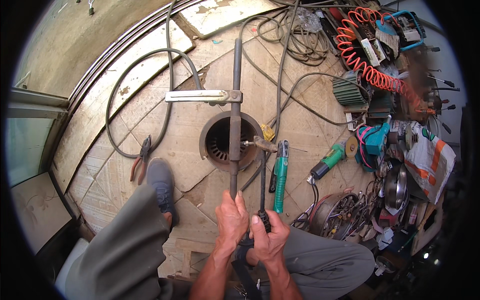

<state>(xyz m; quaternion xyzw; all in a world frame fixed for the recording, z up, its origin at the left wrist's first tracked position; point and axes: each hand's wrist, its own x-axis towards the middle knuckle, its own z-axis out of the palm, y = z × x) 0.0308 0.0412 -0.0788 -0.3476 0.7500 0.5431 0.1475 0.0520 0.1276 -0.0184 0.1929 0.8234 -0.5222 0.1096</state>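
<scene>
My left hand (pixel 231 218) is wrapped round the near end of a long steel shaft (pixel 235 130) with a thicker middle. The shaft lies across a round metal cylinder (pixel 205 145) with a slotted bottom. Near its far end, a silver clamp (pixel 200 96) joined to a thick cable grips the shaft. My right hand (pixel 268 232) is closed on the black grip of a slim tool (pixel 263 180). Its brownish crosswise head has a small metal tip close beside the shaft; I cannot tell its exact kind. A green-handled tool (pixel 281 175) lies to its right.
Pliers with red handles (pixel 142 160) lie by my shoe. On the right are a green angle grinder (pixel 330 160), a teal power tool (pixel 375 145), a finned motor (pixel 350 92) and a coiled orange hose (pixel 357 60). Dark cables (pixel 172 50) loop across the tiled floor.
</scene>
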